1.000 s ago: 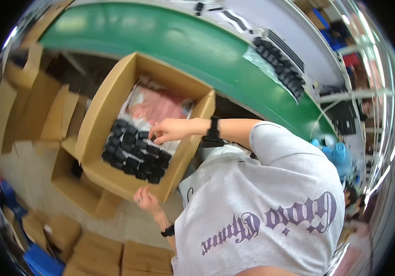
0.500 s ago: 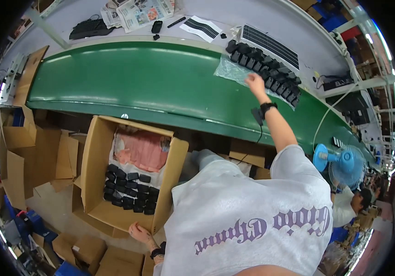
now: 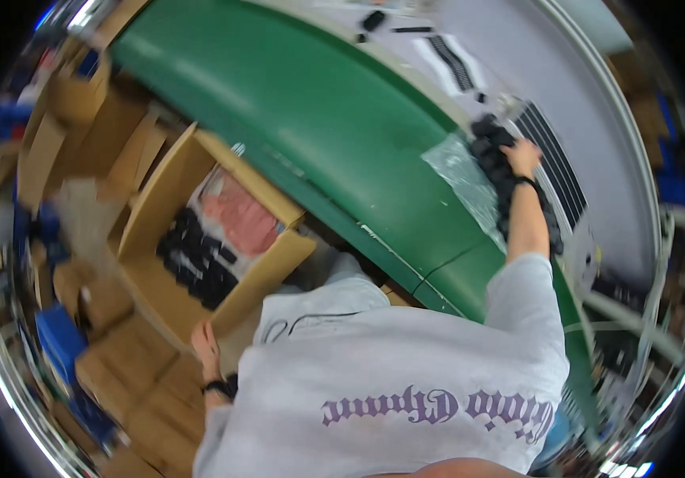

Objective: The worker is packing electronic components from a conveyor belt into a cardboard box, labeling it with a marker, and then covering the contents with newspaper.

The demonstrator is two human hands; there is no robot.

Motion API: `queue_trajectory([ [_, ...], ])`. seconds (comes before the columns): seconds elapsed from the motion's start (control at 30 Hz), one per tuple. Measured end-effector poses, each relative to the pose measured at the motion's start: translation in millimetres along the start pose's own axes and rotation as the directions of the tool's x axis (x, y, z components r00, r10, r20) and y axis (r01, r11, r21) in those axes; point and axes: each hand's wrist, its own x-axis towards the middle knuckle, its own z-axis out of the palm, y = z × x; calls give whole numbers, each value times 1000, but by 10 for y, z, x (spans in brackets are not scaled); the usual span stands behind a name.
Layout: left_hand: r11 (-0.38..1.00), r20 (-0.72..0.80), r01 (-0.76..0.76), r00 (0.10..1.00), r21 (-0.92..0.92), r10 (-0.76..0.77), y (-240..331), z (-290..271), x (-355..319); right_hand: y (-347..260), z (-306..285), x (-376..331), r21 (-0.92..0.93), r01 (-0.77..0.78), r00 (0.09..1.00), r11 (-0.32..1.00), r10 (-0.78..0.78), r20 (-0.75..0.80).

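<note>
right hand [image 3: 522,156] now farther along belt | grip on black parts [image 3: 492,142], closure unclear

My right hand [image 3: 522,156] left the black parts in the open carton [image 3: 199,255], stretched over the green belt [image 3: 342,135] and settled on the black pieces [image 3: 495,147] by the clear bag [image 3: 466,171].
</note>
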Motion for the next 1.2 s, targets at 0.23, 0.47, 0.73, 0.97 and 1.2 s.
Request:
queue_trajectory([
  [0.23,999,-104,29,994,25,-27,311,-114,135,-137,-293,-312,243,317,886,917,-195,-420],
  [0.47,994,-44,72,996,-83,-76,-9,-92,335,-2859,-1561,-1652,964,264,826,29,-523,-211],
  [0.73,991,-307,109,943,-75,-127,-103,174,576,-5974,-1063,-3418,919,385,-152,90,-976,159],
  [0.97,993,-121,31,992,-114,-45,-177,-57,646,-6757,388,-3998,647,600,-39,472,-790,612],
  [1.2,976,-52,-9,999,-220,-2,-330,-41,617,-6817,601,-4372,468,627,179,622,-700,691],
])
